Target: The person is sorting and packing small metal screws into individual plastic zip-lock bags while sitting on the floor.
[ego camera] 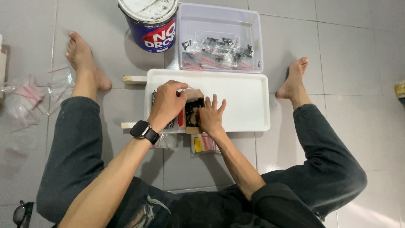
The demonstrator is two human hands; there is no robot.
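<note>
I sit on a tiled floor with a white tray between my legs. At its left end lies a small open cardboard box holding dark screws. My left hand, with a black watch on the wrist, pinches a small clear plastic bag above the box. My right hand rests with fingers spread at the box's right edge, fingertips in the screws. More dark screws lie on the tray, mostly hidden under my left hand.
A clear plastic bin behind the tray holds several filled screw bags. A paint bucket stands to its left. Empty zip bags lie at far left, another bag pack near the tray's front. My bare feet flank the tray.
</note>
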